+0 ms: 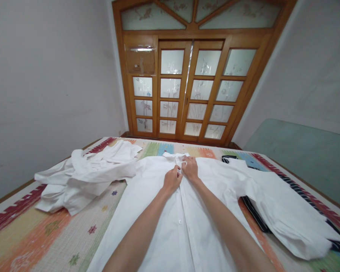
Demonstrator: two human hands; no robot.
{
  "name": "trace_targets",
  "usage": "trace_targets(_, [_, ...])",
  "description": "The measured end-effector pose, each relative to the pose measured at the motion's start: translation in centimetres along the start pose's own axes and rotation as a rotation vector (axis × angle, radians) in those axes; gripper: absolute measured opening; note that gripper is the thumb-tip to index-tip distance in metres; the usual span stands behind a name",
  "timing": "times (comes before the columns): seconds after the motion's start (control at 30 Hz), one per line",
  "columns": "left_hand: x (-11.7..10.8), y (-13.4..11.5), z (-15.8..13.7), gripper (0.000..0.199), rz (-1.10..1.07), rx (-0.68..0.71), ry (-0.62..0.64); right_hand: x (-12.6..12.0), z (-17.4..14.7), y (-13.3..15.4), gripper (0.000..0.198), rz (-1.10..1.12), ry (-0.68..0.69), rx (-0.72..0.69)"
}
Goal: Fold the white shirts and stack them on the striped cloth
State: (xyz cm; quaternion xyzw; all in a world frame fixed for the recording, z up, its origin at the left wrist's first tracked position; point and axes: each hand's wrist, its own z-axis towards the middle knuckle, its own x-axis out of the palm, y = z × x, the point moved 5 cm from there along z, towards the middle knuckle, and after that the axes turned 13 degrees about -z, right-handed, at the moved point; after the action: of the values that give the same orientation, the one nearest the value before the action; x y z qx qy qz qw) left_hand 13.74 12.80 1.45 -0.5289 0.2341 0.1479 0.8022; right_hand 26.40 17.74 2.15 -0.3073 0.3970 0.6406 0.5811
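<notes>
A white button-up shirt [153, 211] lies spread out in front of me, its collar [172, 155] at the far end and its front placket running toward me. My left hand [172, 178] pinches the placket just below the collar, fingers closed on the cloth. Close beside it, my right hand [190, 168] has its fingers curled on the other front edge near the collar. The small part between my fingertips is too tiny to make out. Lower down the placket a white button [180, 222] shows. One sleeve [283, 207] stretches out to the right.
A crumpled heap of white clothing [87, 170] lies on the left. Dark striped cloth [255, 214] shows beneath the right sleeve. Everything rests on a colourful patterned bed cover [82, 238]. Beyond stand wooden doors with glass panes [184, 90], and a pale green panel [300, 147] leans at the right wall.
</notes>
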Motion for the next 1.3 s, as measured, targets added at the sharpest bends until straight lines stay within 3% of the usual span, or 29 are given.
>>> trace_targets(0.07, [0.0,0.1,0.0,0.026,0.034,-0.010,-0.015,-0.9,0.5,-0.3,0.033,0.028,-0.108,0.055])
trace_targets(0.17, [-0.2,0.5,0.1,0.023,0.046,-0.051,-0.053,-1.1,1.3,-0.4,0.035,0.110,-0.145,0.047])
trace_targets(0.33, [0.0,0.9,0.3,0.024,0.038,-0.054,-0.043,0.9,1.9,-0.4,0.035,0.307,0.031,-0.058])
trace_targets(0.57, [0.1,1.0,0.3,0.020,0.162,-0.012,-0.080,3.0,2.8,0.1,0.033,0.166,0.127,-0.170])
trace_targets(0.67, [0.2,0.5,0.1,0.018,0.242,0.051,-0.073,3.8,3.0,0.2,0.029,0.128,0.157,-0.128])
trace_targets(0.77, [0.6,0.1,-0.2,0.019,0.351,0.058,-0.021,3.9,2.8,0.1,0.035,0.124,0.074,0.000])
trace_targets(0.83, [0.7,0.0,-0.3,0.022,0.416,0.040,0.005,3.4,2.6,0.4,0.043,0.124,0.002,0.014])
trace_targets(0.93, [0.8,-0.2,-0.4,0.025,0.454,0.022,0.022,2.9,2.2,1.9,0.050,0.115,-0.008,-0.176])
trace_targets(1.07, [0.6,-0.4,-0.5,0.027,0.451,-0.019,0.015,3.7,1.0,3.3,0.050,0.113,0.194,-0.419])
trace_targets(1.3, [0.4,-0.3,-0.6,0.028,0.433,-0.068,0.029,4.4,-1.3,2.4,0.054,0.075,0.334,-0.542])
